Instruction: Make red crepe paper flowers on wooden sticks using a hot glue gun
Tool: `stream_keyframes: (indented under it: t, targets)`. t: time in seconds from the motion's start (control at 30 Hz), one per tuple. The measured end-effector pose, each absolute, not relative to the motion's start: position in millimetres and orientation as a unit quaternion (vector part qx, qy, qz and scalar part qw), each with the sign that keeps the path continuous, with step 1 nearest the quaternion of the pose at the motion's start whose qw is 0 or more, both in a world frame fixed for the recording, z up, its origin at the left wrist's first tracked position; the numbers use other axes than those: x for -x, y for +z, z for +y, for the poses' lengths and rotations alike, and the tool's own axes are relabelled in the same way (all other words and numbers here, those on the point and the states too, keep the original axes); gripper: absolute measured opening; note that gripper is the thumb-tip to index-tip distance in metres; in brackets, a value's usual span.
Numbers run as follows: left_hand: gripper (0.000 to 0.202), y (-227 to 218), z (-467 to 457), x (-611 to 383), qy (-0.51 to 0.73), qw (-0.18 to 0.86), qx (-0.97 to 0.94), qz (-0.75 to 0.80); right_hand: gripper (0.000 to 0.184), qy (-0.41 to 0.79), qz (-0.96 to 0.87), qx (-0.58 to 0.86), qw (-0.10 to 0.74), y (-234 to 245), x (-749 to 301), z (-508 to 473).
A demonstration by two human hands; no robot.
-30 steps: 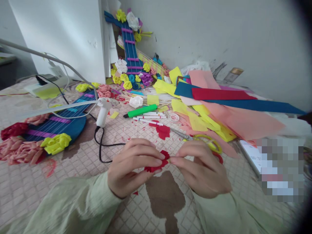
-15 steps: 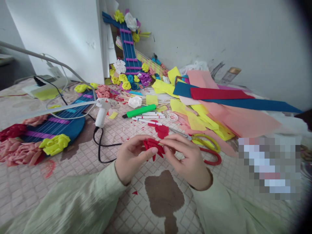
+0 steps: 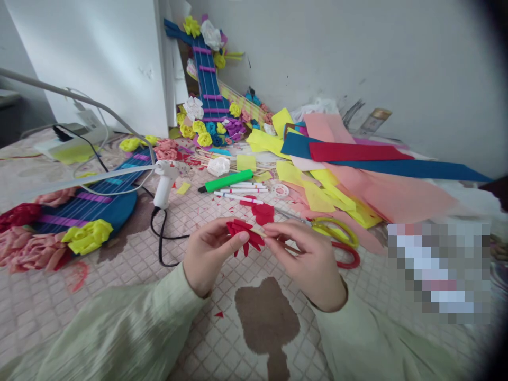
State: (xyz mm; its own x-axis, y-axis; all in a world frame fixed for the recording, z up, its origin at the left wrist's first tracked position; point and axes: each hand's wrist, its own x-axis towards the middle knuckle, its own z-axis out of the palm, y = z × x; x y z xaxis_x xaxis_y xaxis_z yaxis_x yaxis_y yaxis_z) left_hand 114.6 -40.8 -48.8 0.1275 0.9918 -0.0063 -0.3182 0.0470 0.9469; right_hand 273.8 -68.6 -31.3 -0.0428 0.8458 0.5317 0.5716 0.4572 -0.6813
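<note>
Left hand (image 3: 208, 254) and right hand (image 3: 313, 264) fingers clamp the flower (image 3: 242, 235) from 9 and 3 o'clock, steadying its petals.

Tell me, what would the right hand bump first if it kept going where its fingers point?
The right hand pinches the red paper flower, so that comes first; beyond it, probably the left hand.

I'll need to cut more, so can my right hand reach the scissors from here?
Probably yes: the scissors lie just beyond the right hand with nothing between, though it currently pinches the red paper flower.
</note>
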Motion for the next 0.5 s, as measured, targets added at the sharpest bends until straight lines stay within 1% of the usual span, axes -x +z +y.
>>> stream_keyframes:
  t: [0.13,0.37,0.5]
  targets:
    - [0.014,-49.7,-41.6,-116.1,0.519,0.615,-0.449,0.388,0.014,0.148,-0.712,0.490,0.480,-30.9,-273.5,-68.9]
    - [0.016,-50.0,-40.4,-115.9,0.531,0.607,-0.437,0.398,0.012,0.158,-0.709,0.497,0.474,-29.7,-275.1,-68.3]
    - [0.013,-50.8,-40.6,-115.9,0.522,0.607,-0.454,0.391,0.014,0.160,-0.709,0.490,0.481,-29.2,-274.0,-68.9]
